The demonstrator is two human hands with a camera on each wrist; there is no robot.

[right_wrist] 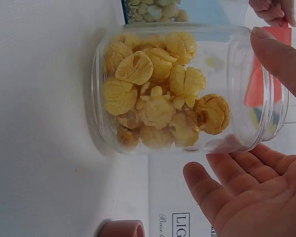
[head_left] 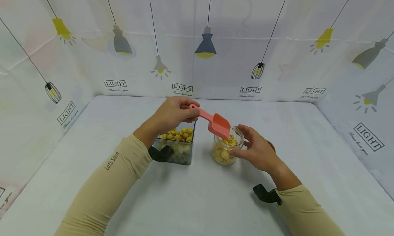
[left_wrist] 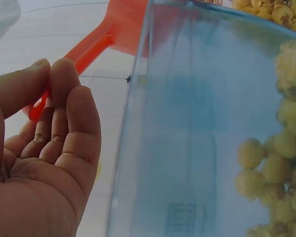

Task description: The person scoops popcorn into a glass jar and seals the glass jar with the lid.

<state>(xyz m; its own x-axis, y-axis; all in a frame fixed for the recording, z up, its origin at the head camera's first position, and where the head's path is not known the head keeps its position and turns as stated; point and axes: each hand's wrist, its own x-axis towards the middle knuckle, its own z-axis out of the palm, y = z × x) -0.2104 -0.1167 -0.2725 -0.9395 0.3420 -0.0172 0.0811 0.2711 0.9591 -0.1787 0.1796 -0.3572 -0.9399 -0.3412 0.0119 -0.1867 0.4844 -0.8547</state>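
My left hand pinches the handle end of a coral-pink scoop between thumb and fingertips. The scoop's blade tilts down over the mouth of a clear glass jar, and no popcorn shows in it. Round yellow popcorn fills much of the jar, which stands upright on the table. Around the jar's right side, my right hand holds it with thumb and fingers. Below the left wrist is a clear rectangular container of popcorn, partly hidden by that arm.
A white cloth covers the table. White curtains printed with lamps rise at the back and sides. Near the jar, a small pink round object sits at the right wrist view's lower edge. Black wrist mounts stick out from the sleeves.
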